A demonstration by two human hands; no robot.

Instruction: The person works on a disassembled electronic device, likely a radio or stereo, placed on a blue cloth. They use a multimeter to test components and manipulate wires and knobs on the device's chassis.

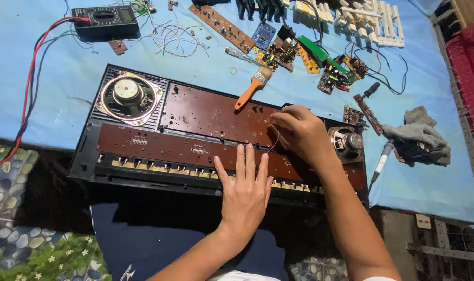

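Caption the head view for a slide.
Left hand flat on an opened keyboard's brown circuit board; right hand pinches a thin wire.

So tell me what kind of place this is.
Likely a home electronics repair spot: an opened keyboard under both hands, a multimeter with its leads, and loose circuit boards on a blue-covered table.

Your left hand [244,190] lies flat on the opened keyboard chassis [205,135]; your right hand [299,130] rests just right of it. A paintbrush [252,87] lies behind them, a multimeter [106,20] at far left, a rag [421,136] at right.
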